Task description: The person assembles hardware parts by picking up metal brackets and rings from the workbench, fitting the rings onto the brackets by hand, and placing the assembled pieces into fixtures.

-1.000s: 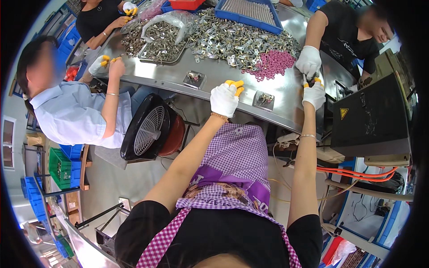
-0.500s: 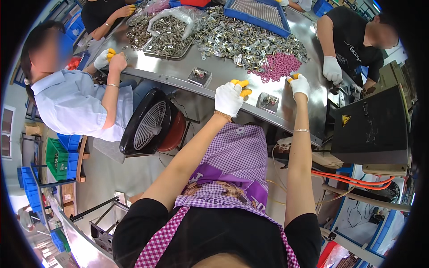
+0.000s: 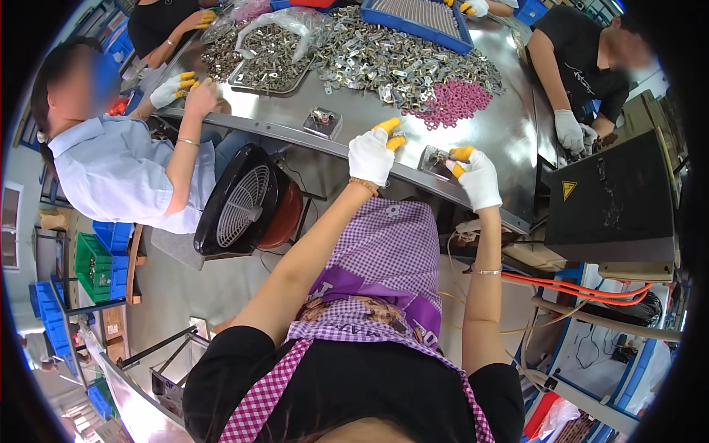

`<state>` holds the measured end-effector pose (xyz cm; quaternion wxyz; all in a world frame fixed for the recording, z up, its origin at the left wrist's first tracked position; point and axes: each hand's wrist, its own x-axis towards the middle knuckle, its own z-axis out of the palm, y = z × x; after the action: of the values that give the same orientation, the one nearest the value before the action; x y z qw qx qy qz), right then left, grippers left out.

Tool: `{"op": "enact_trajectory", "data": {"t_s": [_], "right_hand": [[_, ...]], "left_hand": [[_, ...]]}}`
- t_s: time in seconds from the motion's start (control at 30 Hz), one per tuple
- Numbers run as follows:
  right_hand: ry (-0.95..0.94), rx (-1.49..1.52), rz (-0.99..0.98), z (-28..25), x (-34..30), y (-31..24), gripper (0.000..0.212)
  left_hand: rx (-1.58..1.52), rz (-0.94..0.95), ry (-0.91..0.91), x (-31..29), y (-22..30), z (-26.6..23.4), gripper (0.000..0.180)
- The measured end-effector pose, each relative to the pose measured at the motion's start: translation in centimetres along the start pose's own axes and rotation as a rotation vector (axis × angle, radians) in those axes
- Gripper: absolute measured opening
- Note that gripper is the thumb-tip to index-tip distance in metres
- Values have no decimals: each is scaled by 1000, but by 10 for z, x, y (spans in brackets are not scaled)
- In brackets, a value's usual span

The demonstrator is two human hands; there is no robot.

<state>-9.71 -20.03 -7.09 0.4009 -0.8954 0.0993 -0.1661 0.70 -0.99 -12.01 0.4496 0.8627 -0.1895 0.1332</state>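
Observation:
My left hand [image 3: 371, 157], in a white glove with yellow fingertips, is over the table's front edge. Its thumb and forefinger close around a bit too small to name. To the right, my right hand [image 3: 478, 179], gloved alike, bends its thumb and forefinger together at the right side of a small metal block fixture [image 3: 434, 162]. What they pinch is hidden. Small parts sit on top of that block. Farther off lie a heap of pink rings [image 3: 452, 105] and a large pile of small metal clips [image 3: 402, 63].
A second block fixture [image 3: 323, 122] stands left of my hands on the steel table [image 3: 354, 111]. Behind are a metal tray [image 3: 272, 74] of parts and a blue tray [image 3: 417, 28]. Co-workers sit left and right. A black fan [image 3: 244, 199] is below the table edge.
My right hand has come back from beside the pink rings toward me, to the right-hand block fixture. My left hand has shifted slightly left and its fingers have turned a little.

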Motion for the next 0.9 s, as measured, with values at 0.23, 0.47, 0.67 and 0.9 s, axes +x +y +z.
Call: {"op": "enact_trajectory", "data": {"t_s": [0.23,0.47,0.67,0.9], "right_hand": [[-132,314,128,0,10,9,23],[-153,228,220,-1,11,-8,24],[-36,118,118,4,0,-10,30],[133,249,-107,32,-24,21,39]], "left_hand": [[-537,-223,-193,5,32,-5,28],[-411,-195,-313,7,67,-2,25],[192,143,-345,9,75,1,21],[168,253,-256,4,62,8,16]]}}
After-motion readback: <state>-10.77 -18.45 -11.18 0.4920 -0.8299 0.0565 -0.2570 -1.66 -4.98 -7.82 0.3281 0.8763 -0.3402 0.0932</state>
